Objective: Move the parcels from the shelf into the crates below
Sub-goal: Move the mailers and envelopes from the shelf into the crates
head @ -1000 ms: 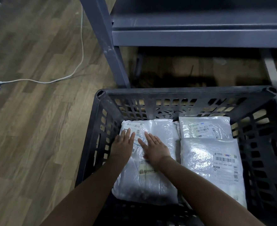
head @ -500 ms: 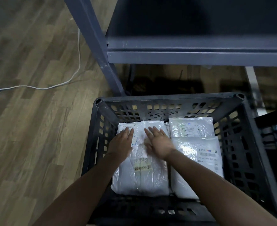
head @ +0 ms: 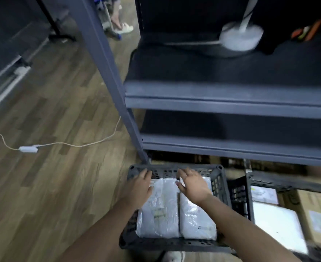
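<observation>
A black plastic crate [head: 221, 188] stands on the floor below the grey metal shelf [head: 229, 103]. Inside it lie white plastic parcels side by side, one on the left [head: 158, 214] and one on the right [head: 197, 220]. My left hand [head: 138, 188] hovers over the crate's far left part, fingers spread, holding nothing. My right hand [head: 191, 184] is over the far middle, also spread and empty. A second black crate [head: 250, 197] to the right holds a white parcel [head: 276, 224] and brown boxes [head: 318, 214]. The view is motion-blurred.
A white cable with an adapter [head: 28, 149] runs across the wooden floor on the left. The shelf's upright post [head: 106, 72] rises just left of the crate. A white round base with a pole [head: 240, 37] stands on the upper shelf. A person's feet [head: 122, 25] are far behind.
Both hands have lifted off the left parcel and risen toward the crate's far rim. The view has pulled back and tilted up, showing more shelf levels and the second crate.
</observation>
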{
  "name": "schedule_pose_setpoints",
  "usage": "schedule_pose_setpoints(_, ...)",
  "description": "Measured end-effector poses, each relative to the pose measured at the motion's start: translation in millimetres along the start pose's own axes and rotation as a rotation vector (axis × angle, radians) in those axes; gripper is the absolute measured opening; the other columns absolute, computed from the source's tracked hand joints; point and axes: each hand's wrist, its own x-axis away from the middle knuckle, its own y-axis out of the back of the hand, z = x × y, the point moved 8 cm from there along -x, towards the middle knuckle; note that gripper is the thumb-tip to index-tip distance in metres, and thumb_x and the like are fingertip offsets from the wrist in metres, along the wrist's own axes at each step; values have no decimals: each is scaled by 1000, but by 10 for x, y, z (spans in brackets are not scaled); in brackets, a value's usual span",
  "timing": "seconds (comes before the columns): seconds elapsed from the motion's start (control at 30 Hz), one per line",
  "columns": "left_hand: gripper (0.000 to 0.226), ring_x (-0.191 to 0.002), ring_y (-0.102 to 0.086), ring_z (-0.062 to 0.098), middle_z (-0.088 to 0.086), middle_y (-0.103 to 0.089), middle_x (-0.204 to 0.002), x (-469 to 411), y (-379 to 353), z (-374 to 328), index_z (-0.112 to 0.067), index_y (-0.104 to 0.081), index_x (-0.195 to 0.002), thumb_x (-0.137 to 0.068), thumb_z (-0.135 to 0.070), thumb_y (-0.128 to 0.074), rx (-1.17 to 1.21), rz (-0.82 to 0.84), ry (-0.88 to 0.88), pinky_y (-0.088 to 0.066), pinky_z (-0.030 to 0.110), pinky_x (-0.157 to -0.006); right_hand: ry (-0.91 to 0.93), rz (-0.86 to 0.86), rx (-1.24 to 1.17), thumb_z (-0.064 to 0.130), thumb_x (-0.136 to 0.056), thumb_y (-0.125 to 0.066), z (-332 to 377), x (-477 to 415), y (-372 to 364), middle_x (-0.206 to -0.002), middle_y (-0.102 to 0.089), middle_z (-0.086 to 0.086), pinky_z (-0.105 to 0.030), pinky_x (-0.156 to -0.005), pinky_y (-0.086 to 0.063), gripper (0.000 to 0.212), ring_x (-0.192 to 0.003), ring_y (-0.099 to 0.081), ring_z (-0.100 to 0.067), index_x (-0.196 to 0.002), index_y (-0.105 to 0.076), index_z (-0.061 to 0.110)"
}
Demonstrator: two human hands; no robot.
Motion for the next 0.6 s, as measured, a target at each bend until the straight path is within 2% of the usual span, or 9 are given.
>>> schedule_pose_setpoints(0.13, 57, -138, -32, 22, 2, -18, -157, 440, 1107, -226, -14, -18, -150, -99, -29, -38, 38, -66, -11, -32, 32, -110, -4, -62, -6, 37, -101, -34, 303, 560, 1134, -154, -28, -7, -29, -115, -18, 55, -141, -25, -21, -149, -24, 13)
schedule_pose_setpoints(0.37, 57, -140, -28, 19, 1, -21, -156, 1166, 2944, -906, -16, -17, -151, -100, -32, -37, 3, -224, -116, -33, 31, -110, -23, -241, -19, 37, -101, -35, 630, 1553, 2970, -153, -30, -5, -25, -113, -22, 53, -140, -28, -19, -148, -27, 16)
schedule_pose_setpoints(0.6, 55, -137, -31, 15, -4, -26, -153, 1674, 4171, -1545, -18, -18, -151, -101, -33, -36, -3, -393, -226, -38, 30, -103, -42, -466, 15, 39, -101, -36, 702, 2388, 4368, -152, -32, 2, -23, -109, -25, 52, -138, -29, -16, -148, -26, 19)
